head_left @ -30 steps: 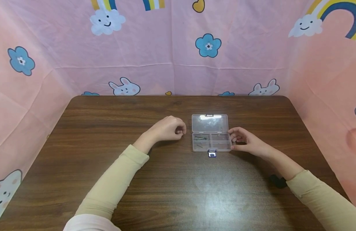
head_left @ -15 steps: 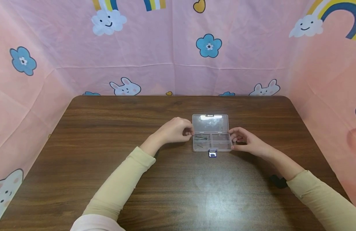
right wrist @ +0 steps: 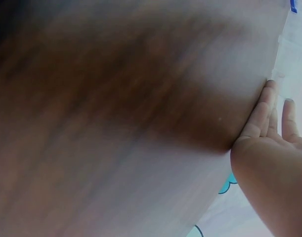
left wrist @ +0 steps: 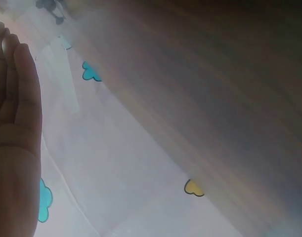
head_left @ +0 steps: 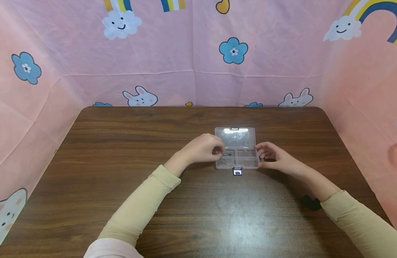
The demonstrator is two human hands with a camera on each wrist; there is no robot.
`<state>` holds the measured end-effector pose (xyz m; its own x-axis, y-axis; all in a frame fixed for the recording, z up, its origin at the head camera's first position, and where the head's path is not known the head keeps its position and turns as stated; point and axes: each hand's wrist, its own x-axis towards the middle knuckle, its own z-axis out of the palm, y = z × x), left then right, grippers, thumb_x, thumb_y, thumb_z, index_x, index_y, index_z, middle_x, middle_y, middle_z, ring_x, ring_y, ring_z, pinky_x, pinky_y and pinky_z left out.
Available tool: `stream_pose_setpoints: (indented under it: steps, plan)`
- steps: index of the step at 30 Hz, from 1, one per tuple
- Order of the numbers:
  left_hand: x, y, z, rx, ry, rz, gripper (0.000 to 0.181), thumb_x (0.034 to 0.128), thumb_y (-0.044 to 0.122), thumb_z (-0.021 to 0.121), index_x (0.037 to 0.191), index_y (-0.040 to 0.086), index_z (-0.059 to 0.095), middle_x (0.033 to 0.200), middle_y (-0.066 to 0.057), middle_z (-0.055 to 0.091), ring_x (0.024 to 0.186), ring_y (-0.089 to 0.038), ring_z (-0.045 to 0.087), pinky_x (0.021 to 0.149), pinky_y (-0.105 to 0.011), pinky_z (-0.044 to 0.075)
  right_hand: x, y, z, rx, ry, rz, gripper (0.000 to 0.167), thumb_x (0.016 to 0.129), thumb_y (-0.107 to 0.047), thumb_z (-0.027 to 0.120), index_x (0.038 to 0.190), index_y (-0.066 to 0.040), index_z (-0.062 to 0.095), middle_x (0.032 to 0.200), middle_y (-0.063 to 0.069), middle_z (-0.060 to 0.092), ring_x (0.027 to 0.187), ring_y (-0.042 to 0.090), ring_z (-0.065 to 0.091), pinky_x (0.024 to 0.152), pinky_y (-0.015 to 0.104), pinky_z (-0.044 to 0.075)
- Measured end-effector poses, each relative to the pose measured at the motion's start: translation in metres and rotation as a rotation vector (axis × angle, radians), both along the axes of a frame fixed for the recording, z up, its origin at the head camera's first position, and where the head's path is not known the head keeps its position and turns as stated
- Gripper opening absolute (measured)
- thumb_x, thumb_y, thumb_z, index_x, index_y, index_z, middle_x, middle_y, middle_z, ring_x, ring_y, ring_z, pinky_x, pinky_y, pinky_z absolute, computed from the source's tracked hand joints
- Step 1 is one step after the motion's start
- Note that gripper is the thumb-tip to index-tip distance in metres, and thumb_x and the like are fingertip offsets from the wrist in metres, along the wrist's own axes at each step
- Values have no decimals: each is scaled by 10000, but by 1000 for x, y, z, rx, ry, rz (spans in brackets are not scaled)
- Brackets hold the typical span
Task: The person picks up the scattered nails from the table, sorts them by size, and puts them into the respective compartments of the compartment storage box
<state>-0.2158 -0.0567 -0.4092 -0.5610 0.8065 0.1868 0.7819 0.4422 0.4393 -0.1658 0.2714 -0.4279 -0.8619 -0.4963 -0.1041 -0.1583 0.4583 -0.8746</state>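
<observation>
A clear plastic compartment box (head_left: 246,163) lies on the table with its lid (head_left: 235,138) folded back. In its back left compartment are thin dark nail-like pieces (head_left: 228,154); one small thin piece (head_left: 223,163) lies in the front left compartment. My left hand (head_left: 201,147) is over the back left compartment with its fingers bent toward the thumb. Whether anything is between its fingertips is hidden. My right hand (head_left: 277,159) holds the box's right end, thumb near the front corner and forefinger near the hinge. The fingers (right wrist: 259,113) touch the box's side in the right wrist view.
The brown wooden table (head_left: 127,143) runs back to a pink printed cloth (head_left: 172,53). The box's blue-edged latch (head_left: 237,171) hangs out at the front. A small black object (head_left: 311,202) shows beneath the right forearm.
My left hand has moved right, from beside the box to over its back left compartment, and now covers part of the thin pieces. My right hand and the box stay in place.
</observation>
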Motion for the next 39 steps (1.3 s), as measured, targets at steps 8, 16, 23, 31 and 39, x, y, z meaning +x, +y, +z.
stream_pose_setpoints:
  steps: [8,16,23,31,39]
  plan:
    - [6,9,1,-52,16,-14,138,910,20,702,936,110,803,882,28,747,778,-68,587,734,-192,495,0,-1,0,2,-4,-5,539,971,-21,728,1443,57,478,1224,197,614,1085,117,583,985,125,459]
    - [10,11,2,-106,65,-26,133,930,49,717,949,141,812,921,42,771,814,-74,627,811,-272,562,-1,1,-1,13,-9,-7,546,969,-25,730,1446,52,475,1238,217,613,1096,130,584,992,124,458]
    - [11,10,-1,-111,102,-32,111,938,67,740,947,153,811,918,50,777,816,-73,647,835,-283,577,-1,1,-1,-4,-10,5,540,967,-3,722,1441,67,473,1221,221,612,1075,135,591,975,151,484]
    - [11,10,-1,-114,122,-43,86,944,93,758,956,156,814,925,46,764,848,-88,657,854,-296,584,0,2,-1,1,-13,-2,544,966,-7,724,1445,60,476,1227,215,617,1084,122,589,987,136,466]
    - [11,4,-1,-88,131,-51,74,945,114,773,980,163,815,976,50,781,927,-96,708,912,-296,590,0,0,1,-19,5,9,533,967,4,721,1441,57,484,1205,168,625,1083,118,594,992,152,471]
